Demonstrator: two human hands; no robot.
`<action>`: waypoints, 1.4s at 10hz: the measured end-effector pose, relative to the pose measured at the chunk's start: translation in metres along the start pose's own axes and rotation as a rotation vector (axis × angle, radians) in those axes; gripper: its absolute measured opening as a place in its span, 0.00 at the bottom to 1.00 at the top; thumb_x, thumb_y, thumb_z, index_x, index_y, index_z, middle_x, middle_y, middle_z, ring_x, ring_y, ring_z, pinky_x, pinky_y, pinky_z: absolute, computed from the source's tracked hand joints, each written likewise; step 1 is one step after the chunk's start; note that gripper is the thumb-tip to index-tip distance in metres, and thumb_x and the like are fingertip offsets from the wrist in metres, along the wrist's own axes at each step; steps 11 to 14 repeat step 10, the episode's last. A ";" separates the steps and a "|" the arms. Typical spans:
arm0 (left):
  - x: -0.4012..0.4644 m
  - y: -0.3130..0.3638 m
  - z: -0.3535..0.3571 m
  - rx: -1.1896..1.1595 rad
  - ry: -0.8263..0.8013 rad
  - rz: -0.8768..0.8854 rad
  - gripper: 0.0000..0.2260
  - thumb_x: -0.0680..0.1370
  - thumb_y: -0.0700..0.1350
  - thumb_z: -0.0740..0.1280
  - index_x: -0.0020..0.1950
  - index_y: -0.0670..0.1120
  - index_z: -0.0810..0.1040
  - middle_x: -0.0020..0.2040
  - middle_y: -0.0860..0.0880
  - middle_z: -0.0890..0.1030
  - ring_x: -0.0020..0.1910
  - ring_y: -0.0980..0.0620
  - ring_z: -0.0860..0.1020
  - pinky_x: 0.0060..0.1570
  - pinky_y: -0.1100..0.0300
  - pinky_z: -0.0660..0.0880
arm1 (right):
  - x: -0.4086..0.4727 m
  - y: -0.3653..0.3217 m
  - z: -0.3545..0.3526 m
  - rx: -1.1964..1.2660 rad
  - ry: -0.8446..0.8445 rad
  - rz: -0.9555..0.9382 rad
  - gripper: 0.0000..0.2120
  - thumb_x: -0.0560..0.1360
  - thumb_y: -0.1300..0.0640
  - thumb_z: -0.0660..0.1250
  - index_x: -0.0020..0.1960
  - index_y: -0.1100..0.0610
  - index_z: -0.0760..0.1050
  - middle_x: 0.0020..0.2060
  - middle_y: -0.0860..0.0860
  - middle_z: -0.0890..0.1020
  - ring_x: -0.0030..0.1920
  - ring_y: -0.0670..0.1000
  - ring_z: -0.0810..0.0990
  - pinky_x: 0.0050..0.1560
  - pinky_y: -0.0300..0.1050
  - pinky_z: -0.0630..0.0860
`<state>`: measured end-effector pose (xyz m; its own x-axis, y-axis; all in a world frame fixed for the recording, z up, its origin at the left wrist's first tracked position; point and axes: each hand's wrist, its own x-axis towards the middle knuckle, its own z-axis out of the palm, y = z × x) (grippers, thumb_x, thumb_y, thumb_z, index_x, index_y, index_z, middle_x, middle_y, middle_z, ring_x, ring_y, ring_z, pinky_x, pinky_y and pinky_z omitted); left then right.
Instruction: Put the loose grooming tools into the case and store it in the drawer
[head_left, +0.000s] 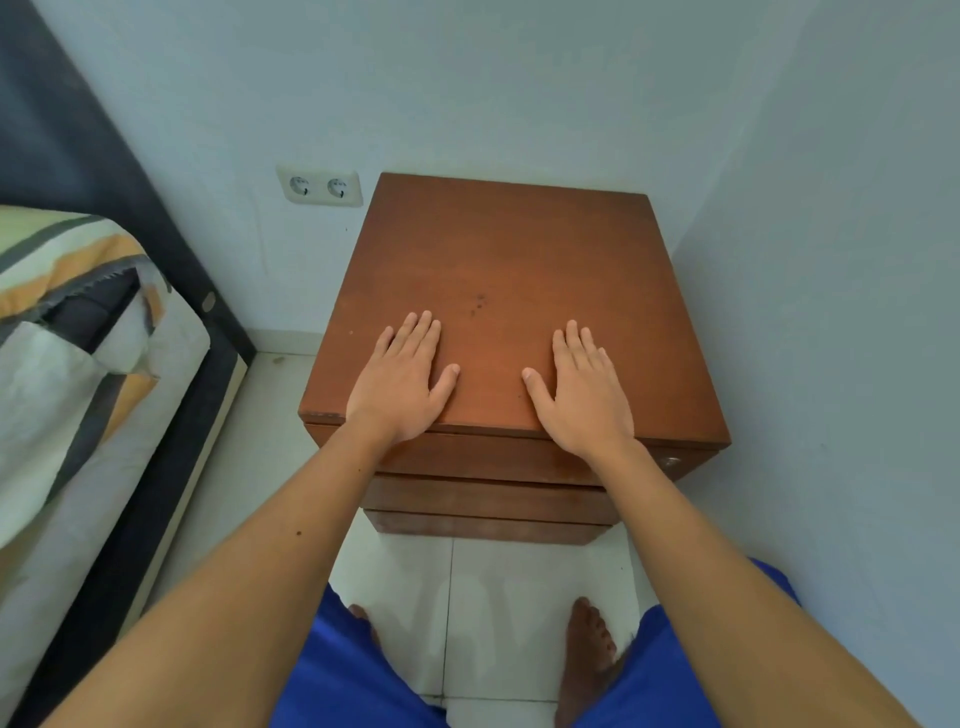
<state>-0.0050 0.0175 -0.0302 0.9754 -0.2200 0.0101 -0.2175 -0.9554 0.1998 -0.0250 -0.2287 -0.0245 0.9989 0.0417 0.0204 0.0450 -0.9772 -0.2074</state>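
Observation:
A brown wooden nightstand (509, 260) stands against the wall, its top bare. My left hand (402, 379) lies flat, palm down, on the front left of the top. My right hand (584, 387) lies flat on the front right, fingers straight. Neither hand holds anything. Below the top's front edge the drawer fronts (488, 499) are pushed in; a small round metal fitting (671, 461) shows at the top drawer's right end. No case and no grooming tools are in view.
A bed with a striped cover (78, 332) and dark frame (156, 519) is on the left. A double wall socket (319, 187) sits left of the nightstand. A wall runs close along the right. My bare feet (587, 644) stand on white floor tiles.

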 end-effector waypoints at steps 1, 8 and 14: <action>-0.003 0.001 0.001 -0.001 -0.009 0.001 0.32 0.87 0.62 0.45 0.88 0.47 0.48 0.88 0.49 0.48 0.87 0.51 0.44 0.84 0.52 0.41 | -0.002 0.001 0.001 -0.021 -0.028 -0.008 0.38 0.85 0.34 0.43 0.86 0.57 0.48 0.86 0.54 0.48 0.86 0.53 0.44 0.85 0.51 0.44; 0.040 0.003 -0.042 -0.112 0.226 0.029 0.25 0.89 0.57 0.49 0.85 0.50 0.63 0.85 0.52 0.61 0.86 0.54 0.53 0.84 0.55 0.46 | 0.037 0.001 -0.044 0.006 0.098 -0.052 0.33 0.86 0.37 0.44 0.86 0.54 0.52 0.86 0.51 0.51 0.85 0.50 0.45 0.84 0.48 0.42; -0.022 0.006 0.006 -0.107 0.307 0.091 0.22 0.87 0.55 0.51 0.71 0.56 0.82 0.72 0.57 0.80 0.77 0.57 0.73 0.81 0.59 0.54 | -0.066 0.015 0.012 -0.029 0.073 -0.228 0.32 0.84 0.38 0.51 0.84 0.50 0.59 0.85 0.50 0.47 0.85 0.51 0.44 0.80 0.41 0.34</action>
